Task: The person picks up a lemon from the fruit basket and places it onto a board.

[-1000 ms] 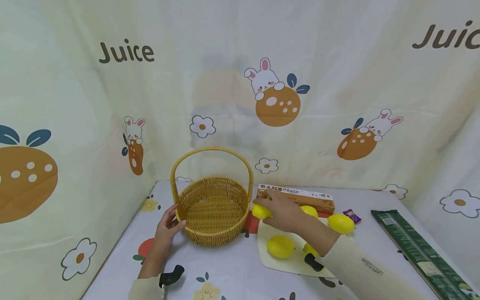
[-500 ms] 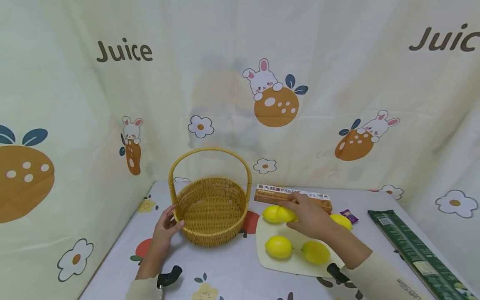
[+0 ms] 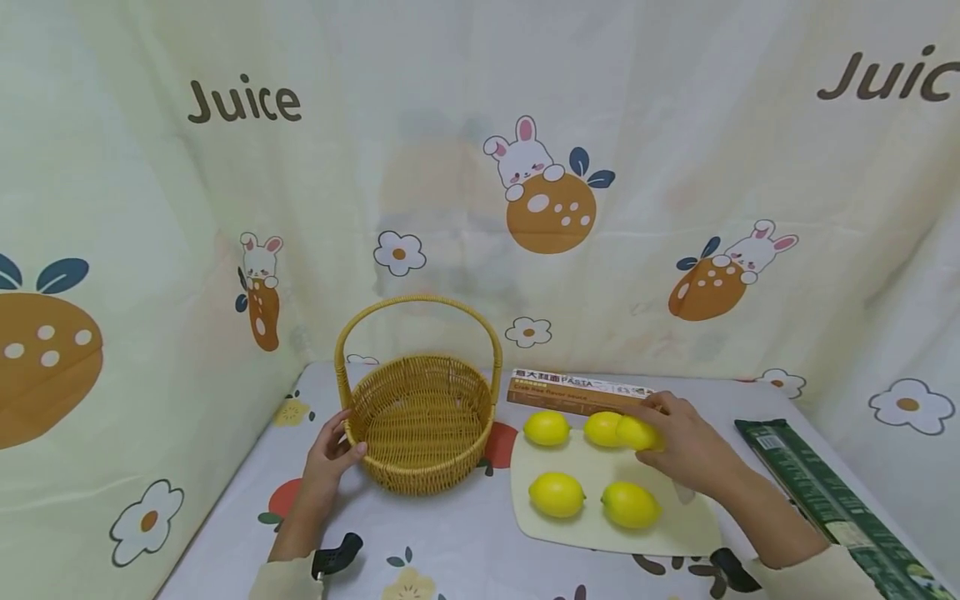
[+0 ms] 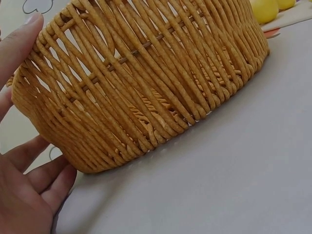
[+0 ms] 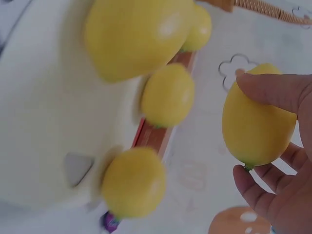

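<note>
A yellow lemon (image 5: 258,119) is held in my right hand (image 3: 693,446) between thumb and fingers, above the right part of a pale cutting board (image 3: 600,537). Several more lemons lie about the board, among them a front left lemon (image 3: 557,495), a front right lemon (image 3: 631,505) and a back left lemon (image 3: 547,427). One back lemon (image 5: 134,181), shown in the right wrist view, is hidden by my right hand in the head view. My left hand (image 3: 327,462) holds the left side of a wicker basket (image 3: 427,479), thumb at the rim and fingers against the outer wall.
The basket's tall handle (image 3: 420,298) arches upward. A pasta box (image 3: 555,392) lies behind the board. At the right lies a long green packet (image 3: 817,487). A small purple packet (image 5: 111,222) shows near the board in the right wrist view. A printed cloth hangs behind the table.
My right hand has moved right across the board with the lemon, from near the basket, uncovering the front right and back lemons. The left hand has stayed on the basket.
</note>
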A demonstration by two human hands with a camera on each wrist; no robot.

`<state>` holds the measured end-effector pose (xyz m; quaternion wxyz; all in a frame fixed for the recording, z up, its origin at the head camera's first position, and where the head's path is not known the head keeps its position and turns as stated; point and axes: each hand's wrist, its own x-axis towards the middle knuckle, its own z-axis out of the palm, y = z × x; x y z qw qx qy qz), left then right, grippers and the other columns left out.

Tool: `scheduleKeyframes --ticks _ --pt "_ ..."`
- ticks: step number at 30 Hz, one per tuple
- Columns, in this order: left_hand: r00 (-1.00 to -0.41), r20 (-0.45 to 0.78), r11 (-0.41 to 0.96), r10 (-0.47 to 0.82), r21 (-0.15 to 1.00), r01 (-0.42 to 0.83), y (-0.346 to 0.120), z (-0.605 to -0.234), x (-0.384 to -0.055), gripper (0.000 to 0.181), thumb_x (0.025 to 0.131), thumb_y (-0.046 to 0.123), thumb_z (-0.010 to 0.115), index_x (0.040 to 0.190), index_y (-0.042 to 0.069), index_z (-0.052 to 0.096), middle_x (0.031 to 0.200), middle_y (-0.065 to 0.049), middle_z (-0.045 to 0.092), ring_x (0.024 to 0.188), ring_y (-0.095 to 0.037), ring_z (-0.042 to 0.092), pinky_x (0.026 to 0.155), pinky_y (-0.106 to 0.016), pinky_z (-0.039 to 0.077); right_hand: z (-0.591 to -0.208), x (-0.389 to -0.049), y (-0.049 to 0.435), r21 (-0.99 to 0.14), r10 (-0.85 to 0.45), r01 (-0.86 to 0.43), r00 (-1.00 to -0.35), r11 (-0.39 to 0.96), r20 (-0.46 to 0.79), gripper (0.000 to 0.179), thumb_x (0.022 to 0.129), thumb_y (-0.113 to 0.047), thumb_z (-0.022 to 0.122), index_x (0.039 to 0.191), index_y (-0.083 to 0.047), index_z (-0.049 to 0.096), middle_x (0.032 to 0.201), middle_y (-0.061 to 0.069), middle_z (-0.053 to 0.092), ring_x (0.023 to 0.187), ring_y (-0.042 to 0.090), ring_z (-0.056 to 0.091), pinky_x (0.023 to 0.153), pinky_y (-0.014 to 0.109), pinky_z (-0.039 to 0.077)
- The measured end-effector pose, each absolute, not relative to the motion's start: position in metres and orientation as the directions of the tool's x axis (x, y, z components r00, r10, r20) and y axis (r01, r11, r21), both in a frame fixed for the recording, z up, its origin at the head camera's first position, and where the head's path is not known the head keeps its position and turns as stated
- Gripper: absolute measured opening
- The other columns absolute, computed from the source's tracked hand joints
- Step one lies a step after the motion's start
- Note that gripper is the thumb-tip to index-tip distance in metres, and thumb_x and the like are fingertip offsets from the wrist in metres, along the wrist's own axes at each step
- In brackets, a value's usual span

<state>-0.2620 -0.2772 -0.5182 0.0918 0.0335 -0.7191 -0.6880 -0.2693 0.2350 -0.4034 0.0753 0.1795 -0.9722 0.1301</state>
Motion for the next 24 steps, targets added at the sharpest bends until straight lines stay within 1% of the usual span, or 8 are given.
scheduleKeyframes --ticks 2,6,9,15,20,24 --pt "-0.983 0.078 0.046 -0.165 0.996 0.071 -0.276 -0.512 -0.258 0.072 0.089 0.018 0.073 0.149 0.019 0.034 0.151 -0.015 0.033 0.138 -0.036 0.034 0.11 -0.051 0.028 -0.407 -0.268 0.244 -0.231 -0.316 -0.353 -0.931 0.907 0.184 0.062 0.076 -0.019 0.083 0.133 -0.014 0.06 0.126 0.017 0.046 0.11 0.04 0.044 0.087 0.06 0.047" --pt "-0.985 0.063 0.035 -0.161 0.998 0.058 -0.275 -0.51 -0.255 0.076 0.087 0.022 0.075 0.15 0.019 0.033 0.152 -0.016 0.031 0.138 -0.036 0.032 0.111 -0.051 0.027 -0.415 -0.264 0.26 -0.251 -0.283 -0.315 -0.946 0.915 0.156 0.062 0.075 -0.019 0.083 0.132 -0.013 0.06 0.123 0.018 0.046 0.106 0.04 0.044 0.084 0.06 0.048" --pt "-0.981 0.071 0.047 -0.178 0.997 0.064 -0.277 -0.52 -0.26 0.073 0.089 0.021 0.073 0.15 0.022 0.034 0.152 -0.014 0.033 0.138 -0.035 0.034 0.11 -0.051 0.028 -0.423 -0.26 0.27 -0.264 -0.25 -0.277 -0.959 0.924 0.133 0.062 0.074 -0.019 0.084 0.131 -0.012 0.061 0.122 0.02 0.047 0.103 0.04 0.045 0.083 0.06 0.048" --pt "-0.977 0.076 0.077 -0.197 0.995 0.062 -0.277 -0.523 -0.264 0.068 0.09 0.018 0.071 0.148 0.025 0.036 0.149 -0.011 0.037 0.137 -0.033 0.036 0.109 -0.049 0.031 -0.438 -0.252 0.289 -0.256 -0.21 -0.235 -0.97 0.938 0.12 0.062 0.07 -0.02 0.087 0.126 -0.008 0.064 0.12 0.023 0.048 0.101 0.041 0.047 0.083 0.063 0.047" --pt "-0.977 0.083 0.075 -0.196 0.995 0.069 -0.278 -0.523 -0.266 0.069 0.09 0.019 0.071 0.149 0.024 0.036 0.15 -0.012 0.037 0.137 -0.034 0.036 0.108 -0.05 0.031 -0.446 -0.245 0.302 -0.238 -0.197 -0.222 -0.973 0.946 0.125 0.06 0.069 -0.021 0.087 0.124 -0.009 0.065 0.116 0.021 0.049 0.1 0.041 0.047 0.083 0.065 0.045" --pt "-0.977 0.08 0.065 -0.198 0.996 0.069 -0.278 -0.524 -0.267 0.069 0.09 0.018 0.072 0.149 0.023 0.036 0.15 -0.012 0.037 0.137 -0.034 0.036 0.109 -0.05 0.031 -0.452 -0.24 0.309 -0.242 -0.17 -0.186 -0.982 0.952 0.084 0.062 0.069 -0.023 0.088 0.125 -0.01 0.065 0.116 0.023 0.05 0.099 0.041 0.046 0.081 0.065 0.046"
